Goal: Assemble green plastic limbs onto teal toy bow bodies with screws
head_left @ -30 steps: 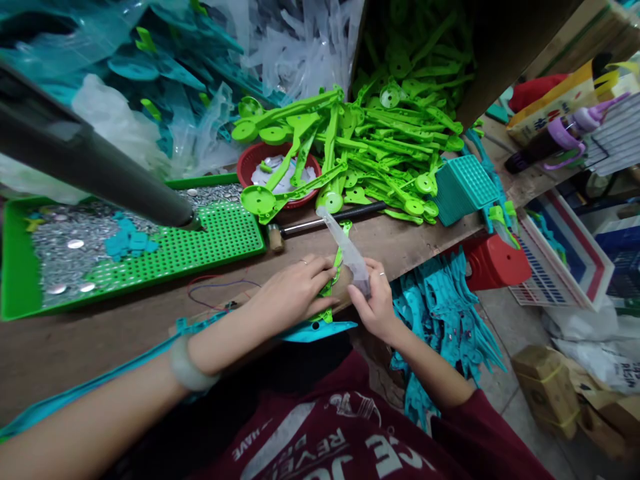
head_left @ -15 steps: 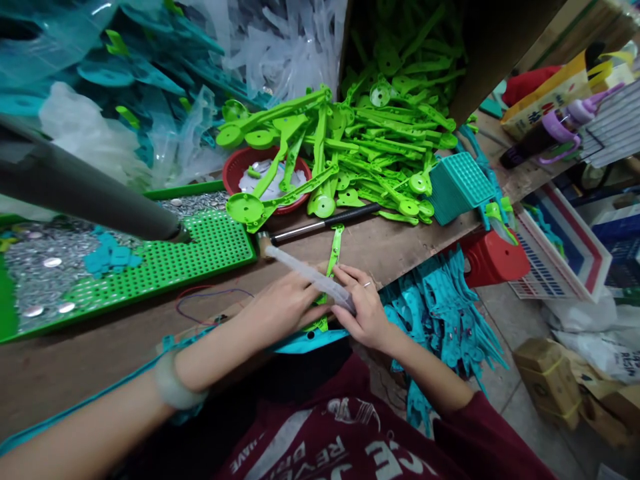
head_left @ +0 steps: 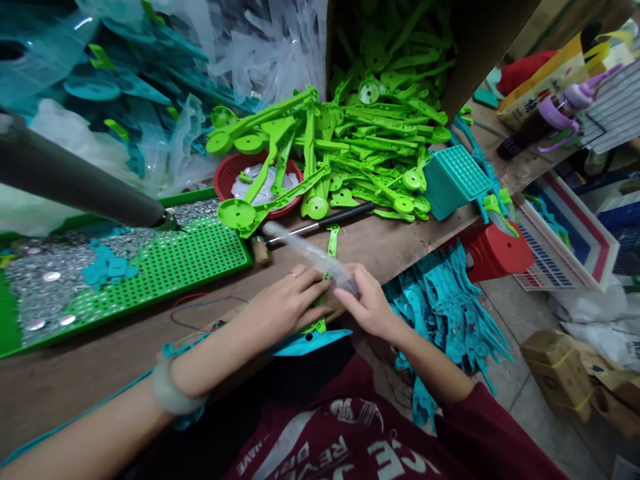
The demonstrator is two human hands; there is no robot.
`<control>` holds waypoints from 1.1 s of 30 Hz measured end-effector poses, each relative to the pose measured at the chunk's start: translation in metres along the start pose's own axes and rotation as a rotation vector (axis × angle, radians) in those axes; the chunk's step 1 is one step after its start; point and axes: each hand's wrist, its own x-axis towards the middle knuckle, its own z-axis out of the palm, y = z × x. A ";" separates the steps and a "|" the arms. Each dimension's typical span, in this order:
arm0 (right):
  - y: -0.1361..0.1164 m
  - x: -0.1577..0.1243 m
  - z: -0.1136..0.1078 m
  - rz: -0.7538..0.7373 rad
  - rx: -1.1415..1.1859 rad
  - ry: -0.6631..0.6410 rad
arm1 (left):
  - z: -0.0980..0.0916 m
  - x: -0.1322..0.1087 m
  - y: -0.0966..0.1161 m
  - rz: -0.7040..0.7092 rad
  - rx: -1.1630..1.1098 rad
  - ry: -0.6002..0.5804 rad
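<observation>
My right hand (head_left: pixel 367 303) is closed on the wide end of a long, translucent white plastic strip (head_left: pixel 315 253). The strip points up and left, its narrow end near the hammer, and is slightly blurred. Beneath it a narrow bright green plastic arm (head_left: pixel 333 243) lies on the wooden bench. My left hand (head_left: pixel 295 300) grips this arm around its middle, fingers across it; the hand and the strip hide part of the arm. By the bench's front edge, under the arm's near end, is a curved turquoise plastic piece (head_left: pixel 313 342).
A hammer (head_left: pixel 320 223) lies behind the hands. Left stands a green perforated tray (head_left: pixel 215 247) of small metal parts. A red basket (head_left: pixel 220 177) and piled green arms (head_left: pixel 375 143) sit behind. Turquoise parts (head_left: pixel 445 313) hang at right. A grey tube (head_left: pixel 85 177) crosses the upper left.
My right hand has shifted slightly right of the green arm, and the strip's far end has swung up. My left fingers have moved a little up along the arm. The whole view has tilted slightly.
</observation>
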 end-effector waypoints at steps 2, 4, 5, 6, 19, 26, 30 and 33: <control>-0.005 0.005 -0.002 0.062 -0.042 -0.022 | 0.003 0.000 -0.001 0.017 0.027 0.006; -0.008 0.009 -0.004 0.059 -0.091 -0.063 | 0.005 0.002 -0.002 0.022 0.033 0.001; -0.008 0.011 -0.004 0.069 -0.077 -0.072 | 0.004 0.004 -0.002 0.019 0.038 -0.008; -0.006 0.013 -0.005 0.101 -0.020 -0.063 | 0.003 0.005 -0.002 0.012 0.048 -0.021; -0.012 0.007 -0.019 0.625 0.847 0.152 | -0.002 -0.058 0.050 -0.131 0.112 0.147; -0.016 0.004 0.014 0.670 0.747 -0.102 | 0.014 -0.059 0.048 -0.173 0.061 0.225; -0.017 -0.005 0.010 0.524 0.375 -0.038 | 0.015 -0.059 0.051 -0.176 0.082 0.212; -0.020 -0.009 0.003 0.213 -0.159 0.040 | 0.015 -0.059 0.053 -0.165 0.106 0.193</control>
